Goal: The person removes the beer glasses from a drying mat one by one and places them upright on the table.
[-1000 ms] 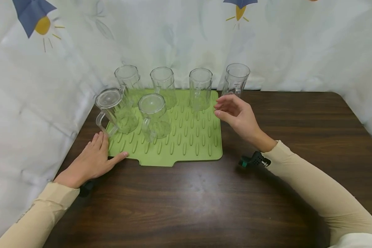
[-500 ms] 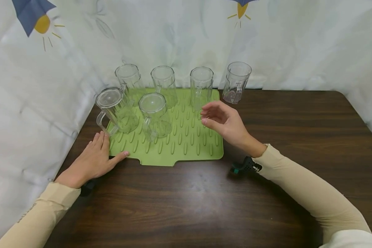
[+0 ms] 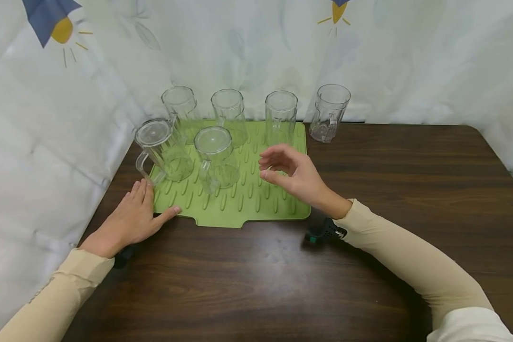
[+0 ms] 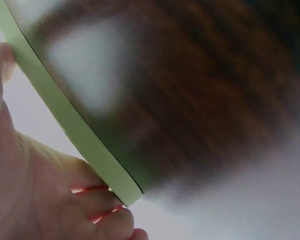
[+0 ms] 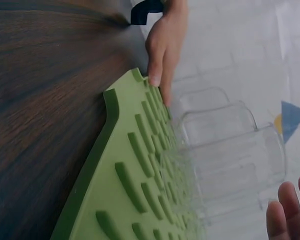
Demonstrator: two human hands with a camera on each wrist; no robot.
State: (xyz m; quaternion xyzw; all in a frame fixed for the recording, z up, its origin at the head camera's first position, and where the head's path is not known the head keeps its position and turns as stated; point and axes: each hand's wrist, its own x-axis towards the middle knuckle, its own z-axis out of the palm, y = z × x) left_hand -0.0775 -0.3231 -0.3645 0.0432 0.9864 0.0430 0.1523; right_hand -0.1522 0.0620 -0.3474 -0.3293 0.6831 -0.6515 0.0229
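Observation:
My left hand [image 3: 128,216] rests at the near left corner of the green ridged mat [image 3: 218,217], its fingers along the side and thumb on the front edge. Over the mat's right half hovers my right hand [image 3: 297,178], fingers loosely curved, holding nothing. Clear glass mugs stand on the mat. In front are a left mug [image 3: 164,149] and a second mug [image 3: 217,156], both seemingly upside down. Behind them are a left mug [image 3: 184,114], a middle mug [image 3: 231,116] and a right mug [image 3: 281,114], which is just beyond my right hand.
Another clear mug [image 3: 330,114] stands on the dark wooden table [image 3: 393,175], off the mat's far right corner. A pale patterned curtain [image 3: 410,61] hangs behind the table and along its left side. Dark wrist devices sit under both wrists.
My right hand has moved left and nearer, away from the mug off the mat to a place above the mat. My left hand and the mugs have stayed put.

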